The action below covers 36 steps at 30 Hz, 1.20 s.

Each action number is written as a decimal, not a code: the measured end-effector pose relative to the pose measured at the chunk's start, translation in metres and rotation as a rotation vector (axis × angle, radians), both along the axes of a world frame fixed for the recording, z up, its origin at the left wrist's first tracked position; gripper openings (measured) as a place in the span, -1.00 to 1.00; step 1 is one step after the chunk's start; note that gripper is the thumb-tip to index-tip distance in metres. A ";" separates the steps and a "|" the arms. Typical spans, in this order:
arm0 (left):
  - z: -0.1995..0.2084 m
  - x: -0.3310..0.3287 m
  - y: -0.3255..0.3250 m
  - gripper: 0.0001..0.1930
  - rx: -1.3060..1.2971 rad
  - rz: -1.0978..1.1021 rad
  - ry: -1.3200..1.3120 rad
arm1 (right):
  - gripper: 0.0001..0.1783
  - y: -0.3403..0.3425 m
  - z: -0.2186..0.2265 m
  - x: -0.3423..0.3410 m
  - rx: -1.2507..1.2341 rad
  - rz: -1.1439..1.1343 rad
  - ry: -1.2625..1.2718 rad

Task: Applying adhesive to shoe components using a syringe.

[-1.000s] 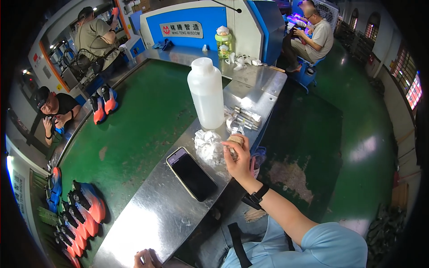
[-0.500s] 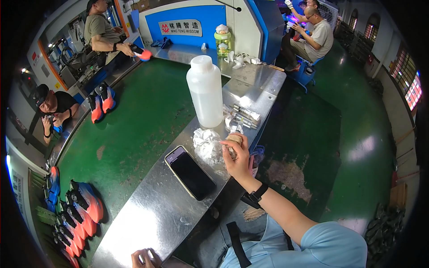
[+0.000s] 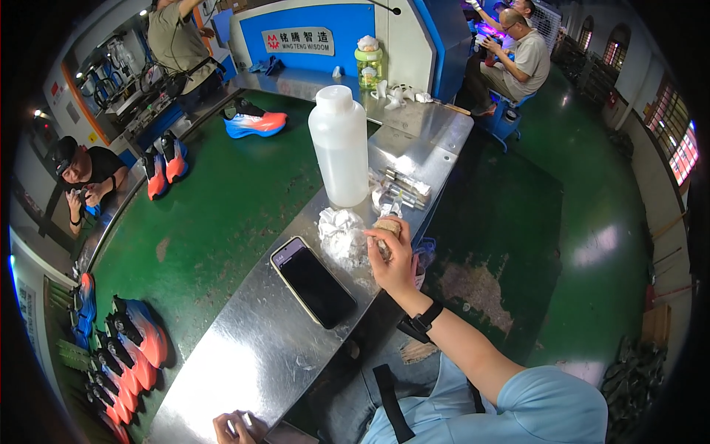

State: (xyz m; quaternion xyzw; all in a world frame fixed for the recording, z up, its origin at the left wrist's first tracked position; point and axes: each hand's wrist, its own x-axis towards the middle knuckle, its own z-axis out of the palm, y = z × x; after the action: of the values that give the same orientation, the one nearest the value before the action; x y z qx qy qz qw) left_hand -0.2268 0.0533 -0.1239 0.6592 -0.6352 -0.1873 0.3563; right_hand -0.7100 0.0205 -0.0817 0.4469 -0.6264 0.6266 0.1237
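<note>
My right hand (image 3: 390, 259) is over the metal ledge (image 3: 222, 355), its thumb and fingers bent around a tan, rough-looking piece (image 3: 387, 226). Beside it lies a heap of crumpled white, tissue-like material (image 3: 342, 235). A dark-screened phone (image 3: 314, 284) rests face up nearer me. At the lower edge, my left hand (image 3: 238, 428) is only partly in view at the ledge, fingers curled; small whitish spots show at the fingertips, and what they hold, if anything, is hidden. A translucent white bottle (image 3: 339, 152), partly filled, stands upright beyond the heap.
Several metal rods (image 3: 405, 191) lie right of the bottle. Left of the ledge runs a green surface (image 3: 214, 200) with an orange-blue shoe (image 3: 255, 122) and a row of shoes (image 3: 133, 348). A green-tinted jar (image 3: 369, 65) stands far back. Co-workers are at left and far right.
A standing co-worker at the far left has let go of a shoe, which now lies on the green surface, and has raised an arm. My hands have barely moved.
</note>
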 end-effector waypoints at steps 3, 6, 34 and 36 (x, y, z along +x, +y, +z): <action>0.002 -0.001 0.000 -0.80 0.025 0.025 0.006 | -0.84 0.000 0.002 0.001 -0.005 -0.001 -0.007; -0.009 0.008 -0.001 -0.80 0.056 0.043 0.059 | -0.84 0.000 0.002 0.002 0.004 0.009 -0.026; -0.011 0.012 0.000 -0.83 0.098 -0.070 0.210 | -0.84 -0.003 -0.003 0.001 -0.001 -0.022 0.009; -0.012 0.010 -0.001 -0.84 0.053 -0.084 0.266 | -0.84 -0.003 -0.005 0.000 0.001 -0.026 0.014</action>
State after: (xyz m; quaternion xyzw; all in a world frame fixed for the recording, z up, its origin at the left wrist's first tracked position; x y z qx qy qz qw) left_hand -0.2170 0.0526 -0.1363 0.6107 -0.6042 -0.3044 0.4115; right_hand -0.7102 0.0174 -0.0865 0.4434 -0.6314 0.6215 0.1361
